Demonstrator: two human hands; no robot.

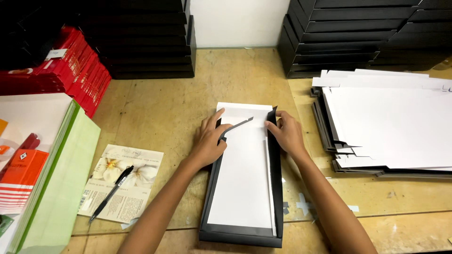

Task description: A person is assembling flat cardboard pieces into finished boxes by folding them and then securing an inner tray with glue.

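At the middle of the worn plywood table [155, 108], a long, shallow black cardboard tray [242, 235] is being worked on, its smooth white inner face [242, 183] turned upward and its matte black side walls partly raised. On the tray's left side, the left hand [208, 141] is being laid flat against the white face, fingers loosely spread and thumb hooked beside a thin, curved black flap [238, 124] that is being lifted off the surface; nothing is being gripped in a closed fist. On the tray's right side, the right hand [285, 134] is being pressed against the upright black right wall [274, 141], the fingertips pinching its top edge.

To the right of the tray, a thick, uneven stack of flat die-cut sheets [391, 127], white on top and black beneath, is being kept just apart from the right forearm. Beyond the tray, two tall stacks of finished black boxes [348, 37] are being stored against the wall. To the left of the tray, a glossy leaflet with white flowers [127, 171] is being weighed down by a black pen [110, 193], well apart from the left hand. Farther left of the tray, pale green and white paper stacks [66, 155] and red cartons [77, 70] are being kept. Small scraps of clear tape [303, 205] are lying just right of the tray's near end.
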